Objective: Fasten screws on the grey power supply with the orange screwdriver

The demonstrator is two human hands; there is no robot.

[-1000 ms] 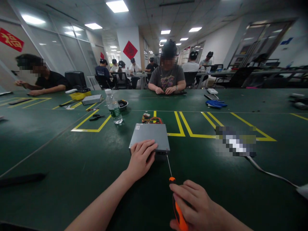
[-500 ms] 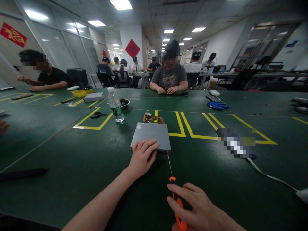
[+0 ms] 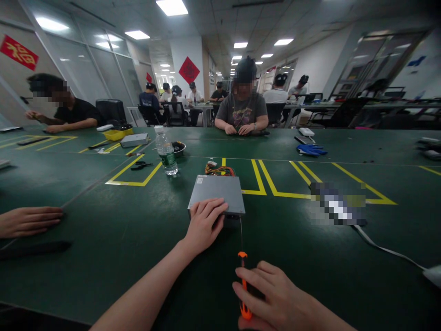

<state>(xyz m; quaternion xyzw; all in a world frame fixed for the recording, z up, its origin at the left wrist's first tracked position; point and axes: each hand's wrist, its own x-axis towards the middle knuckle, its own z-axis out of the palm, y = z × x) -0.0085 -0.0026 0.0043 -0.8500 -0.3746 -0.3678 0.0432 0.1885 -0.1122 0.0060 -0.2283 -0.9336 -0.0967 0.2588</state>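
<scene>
A grey metal computer power supply (image 3: 220, 186) lies on the green table (image 3: 144, 257), its bundle of coloured cables (image 3: 220, 170) behind it. My left hand (image 3: 206, 220) steadies the box, fingers across the top and thumb down the near face. Held in my right hand (image 3: 268, 294) is a screwdriver (image 3: 243, 280) with an orange and black handle. Its thin shaft points away from me, and the tip meets the near face of the power supply close to the right corner. Whether the tip sits in a screw is too small to tell.
A water bottle (image 3: 167, 154) stands behind the box to the left, beside a round bowl (image 3: 178, 148). Blue gloves (image 3: 311, 150) and a pixelated device (image 3: 337, 204) lie to the right. Another person's hand (image 3: 31, 221) rests at the left; a person (image 3: 241, 108) sits opposite.
The screwdriver's handle has swung slightly left with my right hand, so the shaft stands straighter. A co-worker's hand has slid in from the left edge. My left hand keeps its place.
</scene>
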